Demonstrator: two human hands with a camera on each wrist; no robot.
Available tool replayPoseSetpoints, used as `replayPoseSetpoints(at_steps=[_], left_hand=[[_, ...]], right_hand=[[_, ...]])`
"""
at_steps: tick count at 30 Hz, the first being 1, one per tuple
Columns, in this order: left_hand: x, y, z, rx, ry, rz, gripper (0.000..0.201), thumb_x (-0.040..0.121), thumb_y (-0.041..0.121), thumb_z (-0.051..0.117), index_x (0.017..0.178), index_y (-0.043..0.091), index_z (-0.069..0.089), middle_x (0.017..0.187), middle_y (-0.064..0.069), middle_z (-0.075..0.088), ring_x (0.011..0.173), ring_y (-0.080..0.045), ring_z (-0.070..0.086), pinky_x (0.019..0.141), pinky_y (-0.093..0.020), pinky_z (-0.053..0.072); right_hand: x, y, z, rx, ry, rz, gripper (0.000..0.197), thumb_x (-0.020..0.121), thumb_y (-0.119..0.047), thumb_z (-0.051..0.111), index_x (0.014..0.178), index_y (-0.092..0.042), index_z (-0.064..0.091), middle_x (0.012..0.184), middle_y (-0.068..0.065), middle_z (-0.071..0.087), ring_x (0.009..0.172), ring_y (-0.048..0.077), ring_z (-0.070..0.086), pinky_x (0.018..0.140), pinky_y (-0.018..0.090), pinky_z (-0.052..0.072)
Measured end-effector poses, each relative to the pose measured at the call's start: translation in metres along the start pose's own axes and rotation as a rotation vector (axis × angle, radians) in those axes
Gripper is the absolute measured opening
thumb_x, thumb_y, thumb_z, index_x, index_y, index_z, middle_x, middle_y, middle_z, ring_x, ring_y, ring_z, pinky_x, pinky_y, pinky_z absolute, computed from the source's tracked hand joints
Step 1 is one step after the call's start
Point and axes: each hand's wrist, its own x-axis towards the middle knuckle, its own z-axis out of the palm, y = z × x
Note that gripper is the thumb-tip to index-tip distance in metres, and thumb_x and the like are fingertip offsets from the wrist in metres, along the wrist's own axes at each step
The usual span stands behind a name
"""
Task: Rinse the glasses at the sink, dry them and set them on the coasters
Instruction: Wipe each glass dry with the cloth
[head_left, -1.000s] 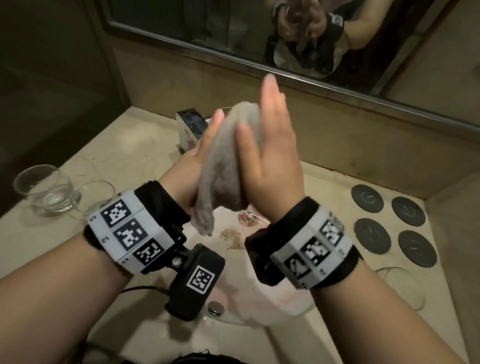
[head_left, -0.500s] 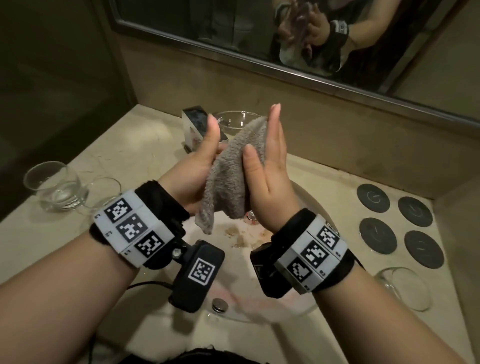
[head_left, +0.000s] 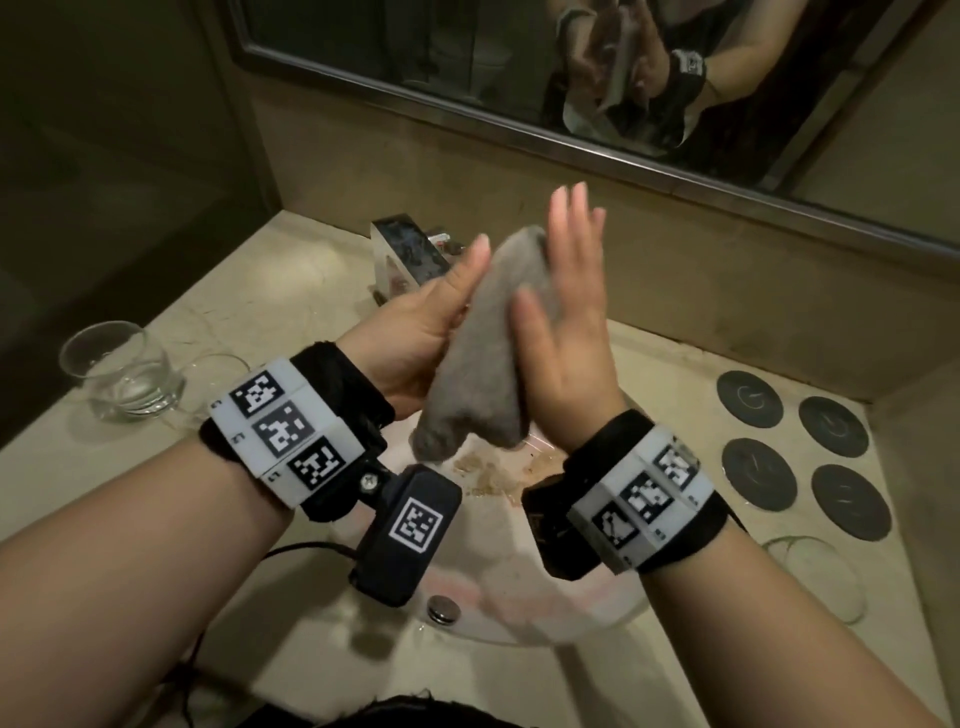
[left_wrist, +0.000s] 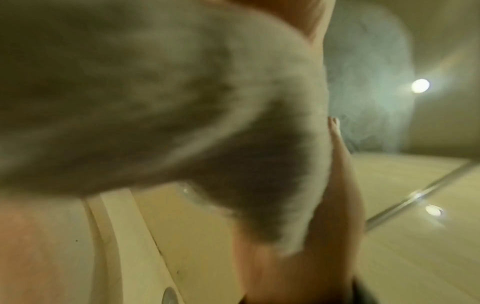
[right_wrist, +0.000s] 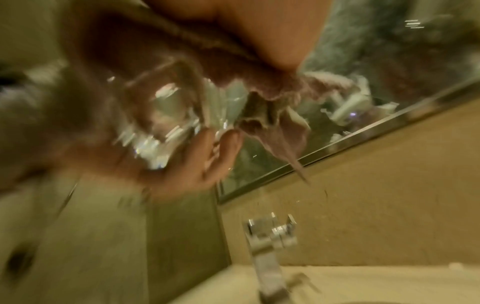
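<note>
Marble-look counter (head_left: 291, 291) runs under a wall mirror (head_left: 467, 67); round sink basin (head_left: 524, 587) set into it, brownish residue near its far side. Both hands raised above the basin with a grey towel (head_left: 483, 364) pressed between the palms. Left hand (head_left: 426, 322) on the towel's left side, thumb straight up; the right wrist view shows its fingers curled round a clear glass (right_wrist: 166, 131) partly wrapped in the cloth. Right hand (head_left: 566, 332) flat against the towel's right side, fingers extended and slightly spread, pressing, not gripping. The glass is hidden by the towel in the head view. Left of the basin, an upright tumbler (head_left: 122, 371) holding a little water, a second glass (head_left: 215, 374) just beside it. Right of the basin, four dark round coasters (head_left: 800, 452), all bare; nearer than these, another glass (head_left: 815, 577) by the basin rim. Chrome tap (right_wrist: 272, 232) behind the basin.
</note>
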Motion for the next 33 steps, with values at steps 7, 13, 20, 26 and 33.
replayPoseSetpoints(at_steps=[7, 13, 20, 26, 33], left_hand=[[0.015, -0.006, 0.000, -0.169, 0.034, 0.042, 0.099, 0.070, 0.070, 0.060, 0.137, -0.001, 0.042, 0.130, -0.021, 0.047, 0.117, -0.034, 0.045, 0.113, -0.043, 0.023], [0.018, 0.003, -0.008, -0.142, 0.003, -0.004, 0.091, 0.060, 0.071, 0.071, 0.116, 0.005, 0.044, 0.133, -0.016, 0.034, 0.116, -0.028, 0.028, 0.114, -0.045, 0.015], [0.012, 0.001, 0.002, -0.116, 0.103, 0.031, 0.100, 0.059, 0.066, 0.067, 0.125, -0.005, 0.046, 0.111, -0.020, 0.047, 0.104, -0.034, 0.042, 0.103, -0.043, 0.035], [0.015, 0.003, 0.006, -0.113, 0.191, 0.105, 0.079, 0.084, 0.070, 0.029, 0.119, 0.003, 0.053, 0.115, -0.017, 0.061, 0.103, -0.025, 0.064, 0.087, -0.036, 0.055], [0.024, 0.004, 0.003, -0.012, 0.319, 0.137, 0.060, 0.097, 0.055, 0.027, 0.136, 0.012, 0.042, 0.112, -0.013, 0.067, 0.103, -0.022, 0.065, 0.098, -0.039, 0.048]], right_hand=[[0.004, -0.003, -0.003, 0.503, 0.035, 0.324, 0.061, 0.096, -0.048, 0.026, 0.150, -0.025, 0.011, 0.158, -0.001, 0.014, 0.143, 0.010, 0.018, 0.118, 0.040, 0.021], [-0.014, 0.002, 0.004, 0.141, -0.006, 0.019, 0.060, 0.097, -0.034, 0.027, 0.146, -0.019, -0.004, 0.159, 0.005, -0.004, 0.146, 0.016, -0.005, 0.119, 0.038, 0.002], [0.010, 0.007, -0.009, 0.619, -0.092, 0.491, 0.074, 0.086, -0.070, 0.033, 0.142, -0.022, 0.035, 0.140, 0.004, 0.049, 0.130, 0.019, 0.046, 0.108, 0.039, 0.039], [-0.020, 0.020, 0.005, 0.609, -0.156, 0.456, 0.089, 0.083, -0.074, 0.034, 0.148, -0.013, 0.025, 0.136, 0.007, 0.052, 0.120, 0.014, 0.055, 0.101, 0.031, 0.046], [-0.001, 0.017, 0.001, 0.421, -0.043, 0.232, 0.069, 0.094, -0.046, 0.030, 0.150, -0.026, -0.004, 0.156, -0.001, 0.009, 0.142, 0.010, 0.017, 0.116, 0.027, 0.021]])
